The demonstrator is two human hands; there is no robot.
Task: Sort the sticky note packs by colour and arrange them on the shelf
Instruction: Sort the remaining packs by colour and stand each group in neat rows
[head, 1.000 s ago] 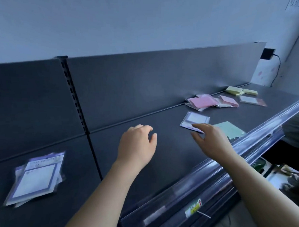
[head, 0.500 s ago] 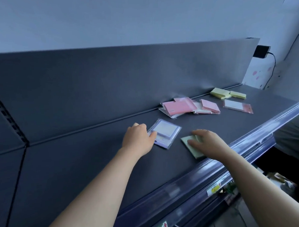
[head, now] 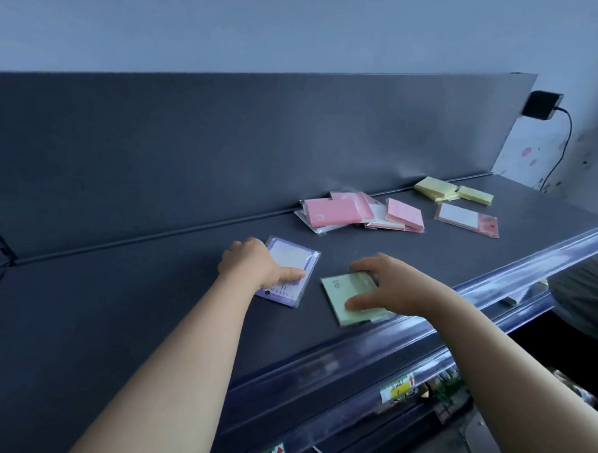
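Gripping purple pack (head: 294, 259) in left hand (head: 253, 262) and green pack (head: 343, 291) in right hand (head: 394, 283) on the shelf (head: 150, 301); next, probably lifting each to its colour group

Left hand (head: 254, 262) on left pack (head: 294, 259), right hand (head: 396, 287) on right pack (head: 343, 287), near shelf (head: 151, 318) front; pack pile (head: 338, 211) behind.

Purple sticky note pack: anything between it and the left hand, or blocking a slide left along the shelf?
Nothing visible. The left hand is on the purple plastic-wrapped sticky note pack. The dark grey shelf to its left shows bare; the green sticky note pack lies apart on its right.
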